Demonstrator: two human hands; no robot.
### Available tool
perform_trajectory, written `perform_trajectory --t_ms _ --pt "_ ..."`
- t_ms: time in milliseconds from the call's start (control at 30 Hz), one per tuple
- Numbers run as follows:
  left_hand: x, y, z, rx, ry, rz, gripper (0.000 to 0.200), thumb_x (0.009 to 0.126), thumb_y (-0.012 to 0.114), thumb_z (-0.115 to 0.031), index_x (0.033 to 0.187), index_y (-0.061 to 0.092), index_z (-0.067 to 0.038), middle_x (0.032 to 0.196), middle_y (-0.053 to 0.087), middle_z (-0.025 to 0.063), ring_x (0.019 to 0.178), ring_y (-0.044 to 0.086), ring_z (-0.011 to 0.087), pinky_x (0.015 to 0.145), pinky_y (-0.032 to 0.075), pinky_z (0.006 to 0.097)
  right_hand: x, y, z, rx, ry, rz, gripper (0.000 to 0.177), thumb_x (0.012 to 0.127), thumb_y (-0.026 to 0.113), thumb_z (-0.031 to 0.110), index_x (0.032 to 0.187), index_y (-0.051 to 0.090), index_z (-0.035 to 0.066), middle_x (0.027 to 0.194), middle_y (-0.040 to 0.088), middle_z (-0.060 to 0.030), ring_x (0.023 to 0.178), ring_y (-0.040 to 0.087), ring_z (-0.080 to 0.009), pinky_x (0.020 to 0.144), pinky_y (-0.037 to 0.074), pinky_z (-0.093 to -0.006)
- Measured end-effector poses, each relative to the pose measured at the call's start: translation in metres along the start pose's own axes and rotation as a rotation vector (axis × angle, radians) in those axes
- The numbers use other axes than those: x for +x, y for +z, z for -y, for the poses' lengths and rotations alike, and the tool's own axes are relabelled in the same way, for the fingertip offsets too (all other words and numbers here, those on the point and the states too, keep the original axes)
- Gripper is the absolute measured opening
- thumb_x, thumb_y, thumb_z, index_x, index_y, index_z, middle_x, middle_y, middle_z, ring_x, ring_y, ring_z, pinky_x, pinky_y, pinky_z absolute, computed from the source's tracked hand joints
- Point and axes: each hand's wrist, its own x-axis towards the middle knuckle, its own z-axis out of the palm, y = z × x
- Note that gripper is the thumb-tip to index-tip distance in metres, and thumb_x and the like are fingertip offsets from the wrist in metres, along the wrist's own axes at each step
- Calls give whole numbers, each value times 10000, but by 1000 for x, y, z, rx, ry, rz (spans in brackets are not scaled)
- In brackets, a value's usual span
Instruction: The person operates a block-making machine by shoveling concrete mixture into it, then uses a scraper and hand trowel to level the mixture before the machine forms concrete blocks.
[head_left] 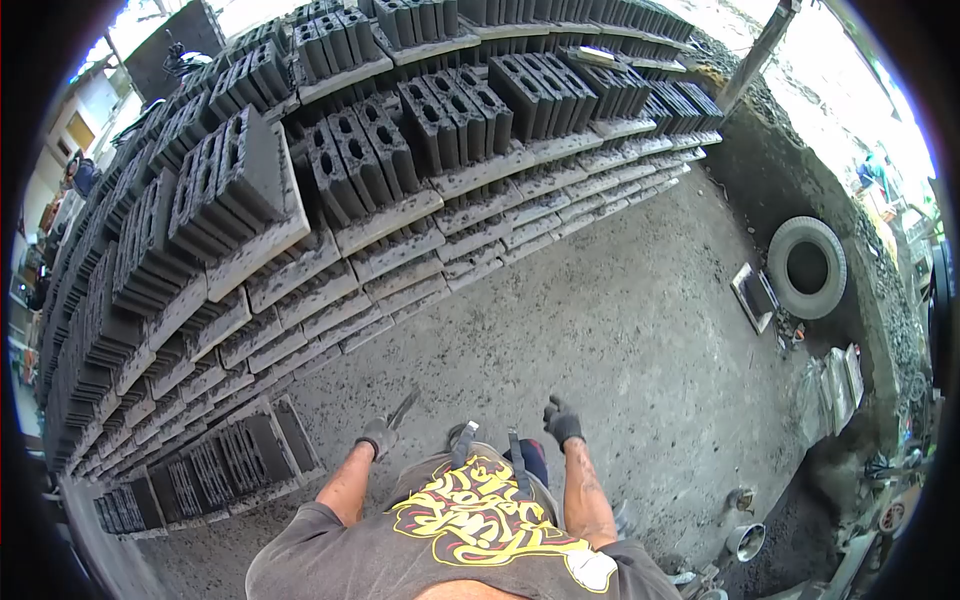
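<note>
My left hand (379,436), in a dark glove, is closed around a dark flat tool (404,409), which looks like a trowel and points up and to the right. My right hand (563,421), also gloved, hangs over the concrete floor with its fingers partly curled; whether anything is in them cannot be made out. Both arms are low, on either side of the printed shirt (490,510). Grey hollow blocks (230,180) stand on boards in stacked tiers ahead and to the left.
A low row of blocks (220,465) lies at the lower left. On the right are a tyre (808,268), a rectangular frame (755,298), pale sacks (838,390) and a metal container (746,542) beside a low wall. A post (758,58) stands at the upper right.
</note>
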Motion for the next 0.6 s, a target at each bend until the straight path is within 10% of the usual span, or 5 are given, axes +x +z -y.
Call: perform_trajectory --t_ms 300,367,500,600 --pt "68 15 -62 -298 -343 8 184 764 569 -96 934 605 -35 616 596 113 443 556 211 393 429 374 161 -69 121 -134 -216 118 506 833 544 208 1305 498 29 811 660 -145 574 610 -181 590 507 -326" --pt "53 27 -84 -289 -475 85 183 775 560 -120 886 623 10 647 612 135 460 577 262 392 433 401 180 -90 126 -190 -52 225 478 837 520 248 1290 530 96 1042 658 -207 864 660 -283 801 501 -370" --pt "15 15 -192 -138 -437 120 249 778 560 -150 909 624 52 700 636 168 541 622 307 465 474 433 238 -135 81 -455 -230 274 502 820 543 246 1292 525 74 1123 631 -207 822 669 -262 804 508 -369" --pt "40 33 -217 10 -386 115 268 773 564 -152 961 620 31 724 643 191 628 645 290 579 508 419 270 -180 69 -251 26 296 510 825 565 216 1304 507 54 810 656 -148 621 628 -200 613 532 -338"
